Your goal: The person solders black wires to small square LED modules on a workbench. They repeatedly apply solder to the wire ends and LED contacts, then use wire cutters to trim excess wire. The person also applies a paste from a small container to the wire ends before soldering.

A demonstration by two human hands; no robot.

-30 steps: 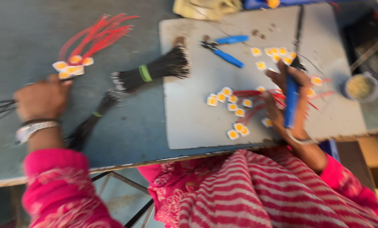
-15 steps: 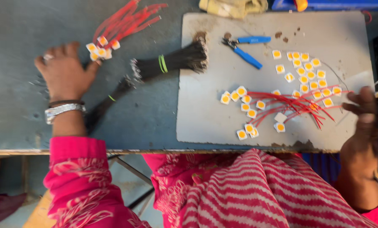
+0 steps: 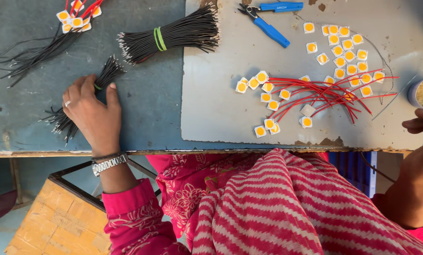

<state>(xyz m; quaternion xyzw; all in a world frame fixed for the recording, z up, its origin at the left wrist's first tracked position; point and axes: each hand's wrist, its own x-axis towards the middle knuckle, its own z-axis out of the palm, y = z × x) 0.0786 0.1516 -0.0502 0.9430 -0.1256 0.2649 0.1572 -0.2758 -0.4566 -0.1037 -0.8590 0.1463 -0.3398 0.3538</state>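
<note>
Small bundle of thin black wires (image 3: 81, 101): light, limp, splays easily; best gripped mid-bundle. Left hand (image 3: 92, 113) rests open on it; right hand (image 3: 421, 122) at frame edge, grip unclear.

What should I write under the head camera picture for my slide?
Left hand rests on a bundle of black wires beside a grey board scattered with small yellow squares and red wires.

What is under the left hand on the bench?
The left hand rests on a small bundle of black wires; wire ends stick out above and below it. The bundle's middle, under the palm, is hidden.
</note>
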